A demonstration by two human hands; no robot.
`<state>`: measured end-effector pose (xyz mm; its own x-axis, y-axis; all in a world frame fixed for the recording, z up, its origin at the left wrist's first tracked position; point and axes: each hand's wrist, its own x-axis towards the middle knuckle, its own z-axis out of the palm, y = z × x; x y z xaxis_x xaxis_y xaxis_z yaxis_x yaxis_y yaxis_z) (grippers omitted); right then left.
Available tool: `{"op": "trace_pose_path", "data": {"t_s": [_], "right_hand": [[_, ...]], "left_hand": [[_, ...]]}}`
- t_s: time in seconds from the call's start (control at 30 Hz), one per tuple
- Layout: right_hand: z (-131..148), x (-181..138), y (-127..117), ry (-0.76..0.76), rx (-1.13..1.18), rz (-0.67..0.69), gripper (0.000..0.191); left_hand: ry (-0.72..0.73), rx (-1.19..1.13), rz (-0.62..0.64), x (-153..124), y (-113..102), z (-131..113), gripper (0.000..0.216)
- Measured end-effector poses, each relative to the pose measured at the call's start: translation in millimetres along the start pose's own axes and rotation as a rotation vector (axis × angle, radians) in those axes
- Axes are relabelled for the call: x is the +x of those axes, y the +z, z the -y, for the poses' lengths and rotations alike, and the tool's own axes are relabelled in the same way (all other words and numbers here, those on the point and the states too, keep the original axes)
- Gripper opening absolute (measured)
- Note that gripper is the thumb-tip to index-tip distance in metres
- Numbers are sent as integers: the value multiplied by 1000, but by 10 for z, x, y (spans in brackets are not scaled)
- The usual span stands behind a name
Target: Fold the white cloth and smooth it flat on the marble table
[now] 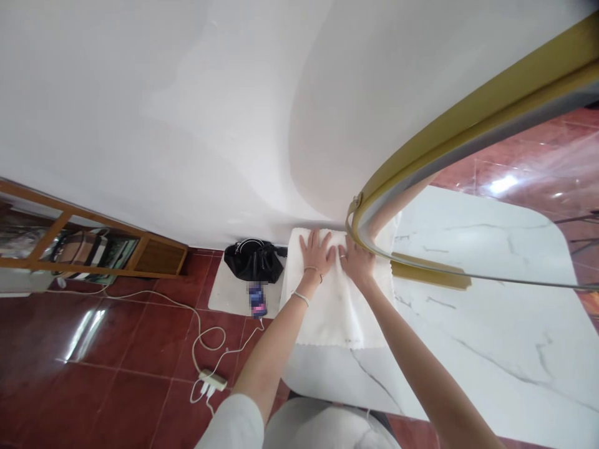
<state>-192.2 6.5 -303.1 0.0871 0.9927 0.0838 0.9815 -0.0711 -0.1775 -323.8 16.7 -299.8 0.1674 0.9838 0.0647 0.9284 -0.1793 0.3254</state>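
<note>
A white cloth (pixel 337 312) with a slightly wavy edge lies on the white marble-patterned table (pixel 486 368), creased down its middle. My left hand (pixel 317 254) presses flat on the upper left of the cloth, fingers spread and pointing toward the wall. Close beside it, my right hand (pixel 356 259) rests on the cloth too, with its fingers stretched out. The thumbs almost meet. Part of the right hand's outer side is hidden by the gold-framed mirror (pixel 421 156).
A black bag (pixel 255 260) and a phone (pixel 257 301) on a charging cable rest on a pale surface left of the table. A power strip (pixel 213 379) lies on the red tiled floor (pixel 140 349). A wooden cabinet (pixel 161 254) stands against the white wall (pixel 187 112).
</note>
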Motion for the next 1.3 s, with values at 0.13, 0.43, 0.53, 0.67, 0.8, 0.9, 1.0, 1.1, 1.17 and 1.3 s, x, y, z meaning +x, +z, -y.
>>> {"op": "trace_pose_path", "data": {"t_s": [0.13,0.43,0.53,0.67,0.8,0.9,1.0,1.1,1.17,1.3], "right_hand": [[-101,-330,-49,-148,-3,-79,45],[-151,-811,-60,-263,-36,-157,45],[-122,-556,-49,-229,-31,-141,46],[-55,-120,-2,-102,12,-45,51],[21,115,74,-47,54,-40,50],[60,25,96,-71,76,-91,46],[84,-239,81,-148,112,-113,38],[95,-596,58,-243,146,-118,35],[96,-876,48,-308,142,-126,40],[98,-1467,31,-395,79,-74,59]], "left_hand": [[-30,26,-48,-593,-71,78,58],[-68,36,-38,-1128,-53,25,66],[-78,35,-32,-907,-14,28,66],[-79,40,-35,-518,-17,69,65],[-64,36,-19,-232,-63,117,62],[-55,34,-11,-227,-89,161,59],[-32,33,-18,-449,-119,228,56],[1,35,-31,-884,-175,299,55],[28,42,-34,-1255,-222,331,56],[48,74,-32,-1980,-285,337,61]]}}
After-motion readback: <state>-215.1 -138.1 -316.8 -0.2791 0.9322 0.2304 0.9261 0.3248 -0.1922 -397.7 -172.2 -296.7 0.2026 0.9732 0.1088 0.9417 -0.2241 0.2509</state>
